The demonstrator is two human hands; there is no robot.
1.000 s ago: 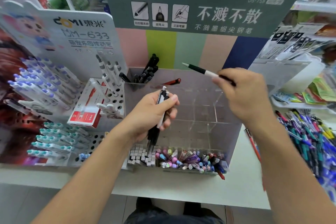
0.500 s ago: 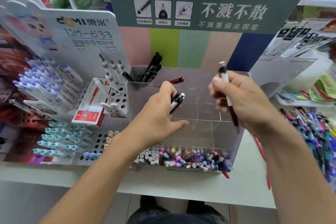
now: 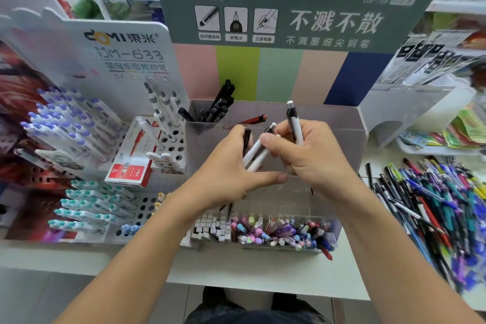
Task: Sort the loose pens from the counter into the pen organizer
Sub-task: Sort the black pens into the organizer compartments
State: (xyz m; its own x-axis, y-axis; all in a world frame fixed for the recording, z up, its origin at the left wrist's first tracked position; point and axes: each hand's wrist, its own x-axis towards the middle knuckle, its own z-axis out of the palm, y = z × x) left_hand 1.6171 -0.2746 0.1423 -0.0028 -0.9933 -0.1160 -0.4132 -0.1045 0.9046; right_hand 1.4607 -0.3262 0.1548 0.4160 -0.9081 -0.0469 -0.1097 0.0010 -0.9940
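Observation:
A clear acrylic pen organizer (image 3: pixel 349 123) stands at the counter's middle, under a green sign. Black pens (image 3: pixel 221 105) fill its back left compartment and one red pen (image 3: pixel 253 119) lies beside them. My left hand (image 3: pixel 226 173) holds a few black-and-white pens (image 3: pixel 256 154) above the organizer. My right hand (image 3: pixel 313 158) grips one black-and-white pen (image 3: pixel 294 123) upright, and its thumb touches the pens in my left hand. Loose pens (image 3: pixel 431 200) lie in a pile on the counter at the right.
A white display rack (image 3: pixel 168 147) with blue-capped and teal-capped pens stands at the left, with a red box (image 3: pixel 131 160) leaning on it. The organizer's front row holds small white erasers (image 3: pixel 210 226) and coloured caps (image 3: pixel 278 231). Shelves of stationery rise behind and to the right.
My right hand has brought its pen from a level hold to upright and moved left against my left hand. The pens in my left hand have tilted from upright to slanting right.

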